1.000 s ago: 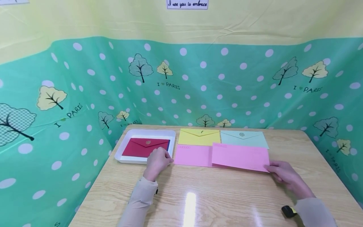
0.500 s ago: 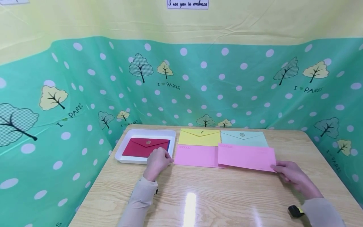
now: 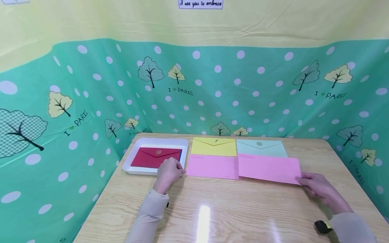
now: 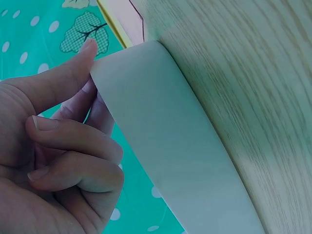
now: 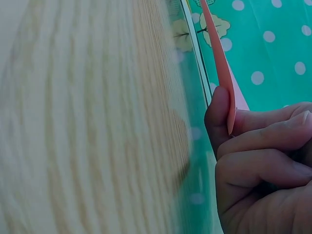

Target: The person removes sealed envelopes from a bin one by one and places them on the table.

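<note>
My right hand [image 3: 320, 189] pinches a pink envelope [image 3: 268, 168] by its lower right corner, thumb on one face and fingers on the other. In the right wrist view this envelope [image 5: 222, 63] appears nearly edge-on. Its left end meets a second pink envelope [image 3: 212, 167] lying flat on the table, and its upper edge covers part of a pale green envelope [image 3: 259, 148]. My left hand [image 3: 169, 171] grips the near right corner of a white tray [image 3: 129, 163]; in the left wrist view the thumb lies against the tray's rim [image 4: 161, 122]. A red envelope [image 3: 155, 158] lies in the tray.
Behind the flat pink envelope lies a yellow envelope [image 3: 212, 147]. A blue edge [image 3: 181, 155] shows beneath the red envelope. The wooden table [image 3: 243, 209] ends at a green dotted curtain [image 3: 218, 84] at the back and sides.
My right hand has moved to the right with the pink envelope, uncovering more of the flat pink one. The left hand and the tray have stayed in place.
</note>
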Available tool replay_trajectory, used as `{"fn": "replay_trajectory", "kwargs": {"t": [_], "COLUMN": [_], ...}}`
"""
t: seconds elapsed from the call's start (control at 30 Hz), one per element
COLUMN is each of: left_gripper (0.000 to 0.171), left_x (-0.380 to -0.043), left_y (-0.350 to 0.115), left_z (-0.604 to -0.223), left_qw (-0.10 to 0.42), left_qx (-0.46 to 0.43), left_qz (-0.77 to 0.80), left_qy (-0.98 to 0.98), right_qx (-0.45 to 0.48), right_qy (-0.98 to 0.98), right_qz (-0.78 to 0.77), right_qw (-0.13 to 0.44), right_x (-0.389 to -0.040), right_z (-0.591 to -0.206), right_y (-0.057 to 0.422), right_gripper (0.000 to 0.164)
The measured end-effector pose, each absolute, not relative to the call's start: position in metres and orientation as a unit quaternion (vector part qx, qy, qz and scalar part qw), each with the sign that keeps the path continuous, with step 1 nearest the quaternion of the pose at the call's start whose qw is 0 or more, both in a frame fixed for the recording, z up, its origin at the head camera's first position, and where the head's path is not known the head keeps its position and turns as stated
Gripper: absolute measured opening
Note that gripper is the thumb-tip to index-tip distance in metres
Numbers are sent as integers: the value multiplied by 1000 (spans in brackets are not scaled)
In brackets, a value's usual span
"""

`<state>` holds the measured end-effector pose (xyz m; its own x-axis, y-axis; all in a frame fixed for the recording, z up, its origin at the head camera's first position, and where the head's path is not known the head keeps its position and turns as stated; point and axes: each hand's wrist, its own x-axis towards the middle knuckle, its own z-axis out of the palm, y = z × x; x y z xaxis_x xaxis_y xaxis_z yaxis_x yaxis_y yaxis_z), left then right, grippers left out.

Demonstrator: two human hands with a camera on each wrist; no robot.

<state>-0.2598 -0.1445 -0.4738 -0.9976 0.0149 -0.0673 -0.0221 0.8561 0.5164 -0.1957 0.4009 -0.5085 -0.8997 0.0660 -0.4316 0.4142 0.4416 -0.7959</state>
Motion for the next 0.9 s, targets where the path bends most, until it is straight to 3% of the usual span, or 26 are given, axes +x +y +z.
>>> {"fn": "replay_trajectory", "kwargs": {"t": [0.9], "left_gripper": [12], "left_x": [-260], "left_y": [-143], "left_z": [-472], "left_qw": [44], "left_qx": [-9], "left_qz": [268], "left_qy": [962], "right_qx": [153], "right_qy": [837], "right_qz": [-493], "right_qw": [182], "right_x": [-198], "right_z": [-507], "right_y": [416], "right_gripper": [67]}}
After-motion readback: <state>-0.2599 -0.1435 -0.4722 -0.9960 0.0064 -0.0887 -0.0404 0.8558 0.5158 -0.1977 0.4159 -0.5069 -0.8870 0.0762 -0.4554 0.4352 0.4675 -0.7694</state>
